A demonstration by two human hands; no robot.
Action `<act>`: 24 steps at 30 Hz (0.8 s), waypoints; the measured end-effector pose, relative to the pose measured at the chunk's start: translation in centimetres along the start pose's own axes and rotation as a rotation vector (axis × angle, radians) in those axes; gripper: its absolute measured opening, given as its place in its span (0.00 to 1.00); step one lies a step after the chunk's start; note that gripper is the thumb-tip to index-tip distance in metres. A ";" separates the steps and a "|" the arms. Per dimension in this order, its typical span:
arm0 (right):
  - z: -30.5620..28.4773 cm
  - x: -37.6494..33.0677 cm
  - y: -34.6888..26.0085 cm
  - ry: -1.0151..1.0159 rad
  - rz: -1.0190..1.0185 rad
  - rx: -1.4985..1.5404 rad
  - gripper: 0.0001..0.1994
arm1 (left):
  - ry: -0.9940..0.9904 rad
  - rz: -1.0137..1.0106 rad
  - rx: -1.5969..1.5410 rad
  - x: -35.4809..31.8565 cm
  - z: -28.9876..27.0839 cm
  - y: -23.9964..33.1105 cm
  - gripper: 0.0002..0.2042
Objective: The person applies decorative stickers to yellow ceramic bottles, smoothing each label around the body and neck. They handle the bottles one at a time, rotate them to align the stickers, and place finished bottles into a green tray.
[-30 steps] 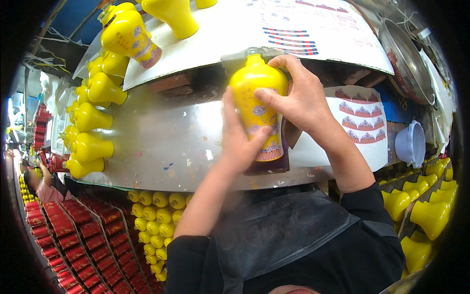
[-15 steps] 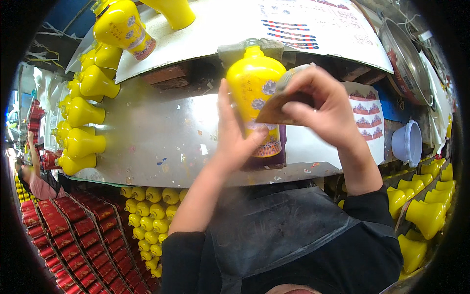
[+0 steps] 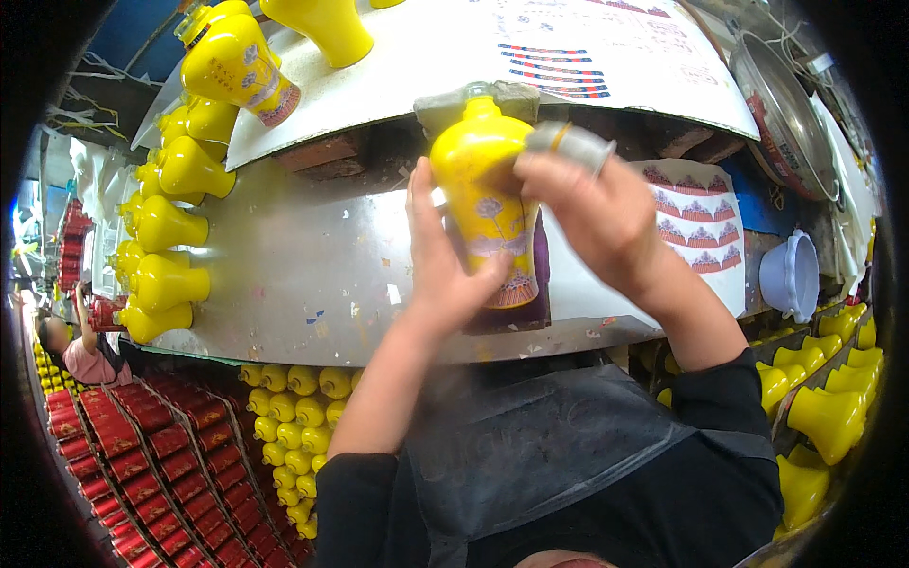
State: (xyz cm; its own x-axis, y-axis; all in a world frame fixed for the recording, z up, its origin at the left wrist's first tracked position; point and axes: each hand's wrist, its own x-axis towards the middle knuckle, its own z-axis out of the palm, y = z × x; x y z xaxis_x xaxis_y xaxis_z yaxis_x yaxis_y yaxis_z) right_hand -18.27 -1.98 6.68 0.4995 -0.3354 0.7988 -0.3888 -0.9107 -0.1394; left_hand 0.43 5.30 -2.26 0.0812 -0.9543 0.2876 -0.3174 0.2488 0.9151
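Note:
A glossy yellow bottle (image 3: 481, 142) with purple flower decals lies on its side on the metal table, its neck on a grey block (image 3: 431, 112) and its base over a dark purple pad (image 3: 542, 275). My left hand (image 3: 445, 270) holds it, fingers along its left side and thumb on the front near the patterned base. My right hand (image 3: 597, 208), blurred, is closed at the bottle's upper right. It pinches a flat brown scraper (image 3: 507, 176), mostly hidden, against the bottle's face. A grey wrap with an orange band (image 3: 573, 147) shows around a finger of that hand.
Decal sheets (image 3: 696, 222) lie right of the bottle, with strip decals (image 3: 554, 71) on the white board behind. Yellow bottles (image 3: 170, 279) line the table's left edge. A lavender bucket (image 3: 791, 275) stands right. Red boxes (image 3: 180, 454) fill the lower left; a person (image 3: 90, 350) is beyond.
My right hand and the scraper have moved up and rotated from the bottle's lower front to its upper right. My left hand keeps its grip. The view has shifted slightly.

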 end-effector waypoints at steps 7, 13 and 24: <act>1.2 -2.5 2.2 0.056 0.076 0.030 0.16 | 0.088 0.010 0.149 2.3 0.8 0.7 0.45; 0.2 -3.3 2.5 0.138 -0.085 -0.068 0.15 | 0.056 -0.188 -0.632 2.3 1.9 1.1 0.40; -1.5 -6.9 -1.0 -0.240 0.885 0.715 0.12 | 0.065 -0.171 -0.219 0.4 1.6 1.9 0.47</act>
State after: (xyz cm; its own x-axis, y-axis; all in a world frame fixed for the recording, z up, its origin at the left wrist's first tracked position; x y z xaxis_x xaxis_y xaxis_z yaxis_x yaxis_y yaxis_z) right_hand -22.48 1.59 2.18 0.4356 -0.8898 0.1363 -0.1874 -0.2378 -0.9531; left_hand -1.61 5.09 -0.83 0.1785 -0.9747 0.1345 -0.0830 0.1213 0.9891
